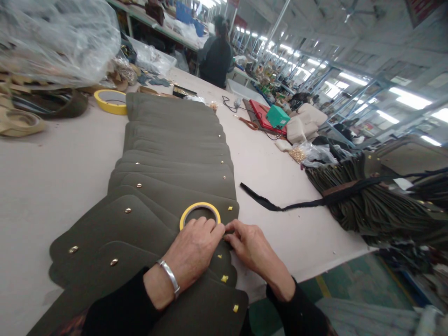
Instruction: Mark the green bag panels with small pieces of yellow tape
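My left hand (194, 247), with a silver bracelet at the wrist, is closed on a roll of yellow tape (183, 220). Its fingers cover the lower part of the ring. Close against its fingertips, my right hand (250, 245) pinches with thumb and forefinger; whatever lies between them is too small to make out. Both hands are over the right edge of overlapping dark olive panels (175, 182), spread in a long row on the table. Gold studs (128, 210) dot the panels, and small yellow tape pieces (224, 278) stick along their right edge.
A second yellow tape roll (111, 102) stands at the far left, near clear plastic wrapping (59, 42). On the right, a black strip (261, 198) leads to a pile of dark panels (357, 196). Behind are a green box (278, 116) and a person (216, 56).
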`<act>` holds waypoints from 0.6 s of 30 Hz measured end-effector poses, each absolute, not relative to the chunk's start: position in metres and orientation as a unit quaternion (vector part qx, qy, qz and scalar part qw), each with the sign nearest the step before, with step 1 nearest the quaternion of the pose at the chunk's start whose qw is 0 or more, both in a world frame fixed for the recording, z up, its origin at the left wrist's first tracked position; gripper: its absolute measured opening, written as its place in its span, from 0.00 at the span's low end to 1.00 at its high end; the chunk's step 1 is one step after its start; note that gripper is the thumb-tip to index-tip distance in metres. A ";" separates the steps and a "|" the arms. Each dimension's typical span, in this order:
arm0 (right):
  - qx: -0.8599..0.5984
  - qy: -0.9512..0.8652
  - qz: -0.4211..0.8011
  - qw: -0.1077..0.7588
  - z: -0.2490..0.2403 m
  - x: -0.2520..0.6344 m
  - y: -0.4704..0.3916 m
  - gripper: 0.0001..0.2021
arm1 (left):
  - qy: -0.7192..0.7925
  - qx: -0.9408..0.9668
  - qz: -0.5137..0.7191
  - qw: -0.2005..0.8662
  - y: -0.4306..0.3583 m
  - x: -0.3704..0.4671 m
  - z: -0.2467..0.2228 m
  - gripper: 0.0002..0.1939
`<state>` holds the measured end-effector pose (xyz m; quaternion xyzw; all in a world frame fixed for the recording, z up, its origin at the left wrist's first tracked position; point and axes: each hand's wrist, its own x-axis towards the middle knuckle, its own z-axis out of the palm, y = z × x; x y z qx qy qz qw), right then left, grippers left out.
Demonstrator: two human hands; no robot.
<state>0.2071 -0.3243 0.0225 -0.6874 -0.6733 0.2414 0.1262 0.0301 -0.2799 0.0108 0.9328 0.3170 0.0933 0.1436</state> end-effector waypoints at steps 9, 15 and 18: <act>-0.582 -0.784 0.156 0.149 0.021 0.220 -0.340 0.07 | 0.319 0.933 0.106 0.131 -0.277 0.029 0.012 0.08; -0.645 -0.746 0.142 0.083 0.017 0.202 -0.332 0.07 | 0.315 0.935 0.148 0.068 -0.277 0.026 0.012 0.08; -0.684 -0.700 0.176 0.108 0.021 0.198 -0.325 0.07 | 0.316 0.930 0.184 0.035 -0.278 0.022 0.016 0.07</act>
